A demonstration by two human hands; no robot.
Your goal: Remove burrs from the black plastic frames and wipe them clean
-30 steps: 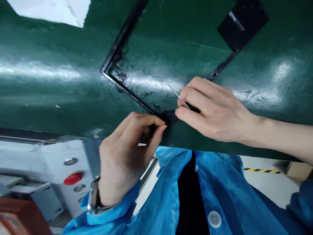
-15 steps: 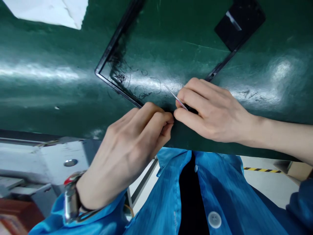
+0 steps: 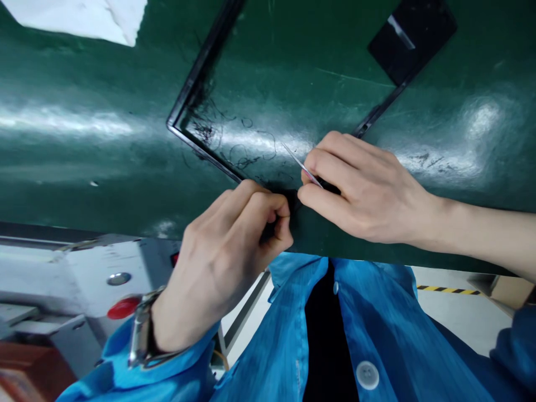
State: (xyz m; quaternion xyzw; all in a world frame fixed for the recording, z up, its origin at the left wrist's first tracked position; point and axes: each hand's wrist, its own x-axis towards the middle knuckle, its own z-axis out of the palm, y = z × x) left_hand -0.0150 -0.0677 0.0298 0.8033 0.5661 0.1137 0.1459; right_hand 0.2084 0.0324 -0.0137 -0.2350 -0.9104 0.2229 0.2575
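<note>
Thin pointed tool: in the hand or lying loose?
In the right hand: the pointed tool slants out from between the fingers, its tip showing.

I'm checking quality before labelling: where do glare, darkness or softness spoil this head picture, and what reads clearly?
Head view: white glare streaks the glossy green tabletop; head view: the dark patch between left hand and right hand shows little detail; head view: the reddish-brown block at lower left looks soft; head view: the slim silver pointed tool reads clearly.

There are two hands (image 3: 226, 254), one pointed tool (image 3: 297, 160), one frame (image 3: 205, 153) and two shirt buttons (image 3: 367, 375).
</note>
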